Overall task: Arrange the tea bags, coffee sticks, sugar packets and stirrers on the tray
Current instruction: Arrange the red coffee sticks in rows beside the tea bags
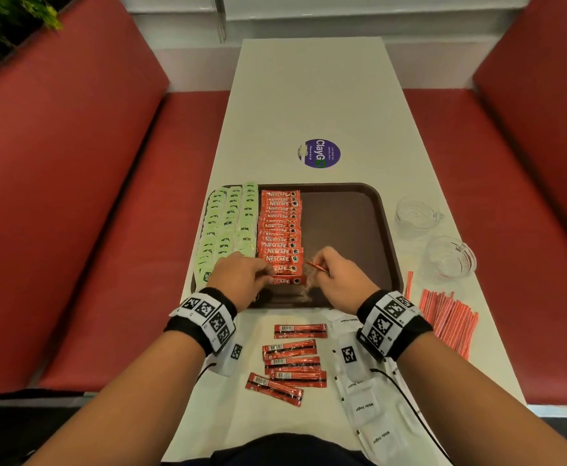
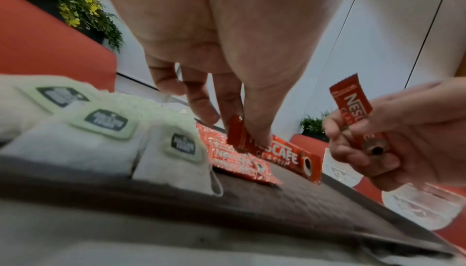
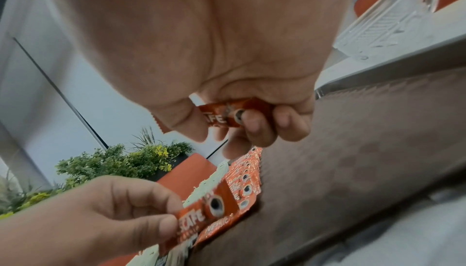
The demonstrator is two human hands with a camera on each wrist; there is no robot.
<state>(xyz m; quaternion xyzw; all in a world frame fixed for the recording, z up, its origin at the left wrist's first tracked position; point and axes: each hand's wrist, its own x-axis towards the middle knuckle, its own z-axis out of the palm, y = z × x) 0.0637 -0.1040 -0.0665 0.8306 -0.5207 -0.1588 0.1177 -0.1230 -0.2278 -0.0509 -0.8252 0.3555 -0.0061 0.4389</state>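
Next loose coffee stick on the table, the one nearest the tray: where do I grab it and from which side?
Take that coffee stick by one short end, pinching the flat faces, coming from above. It lies flat, barcode side up, crosswise between the tray and the other loose sticks, so its right end sits closest to the right hand, though that hand already holds one.

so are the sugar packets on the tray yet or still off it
Off it: the sugar packets lie on the table, on the near side of the tray.
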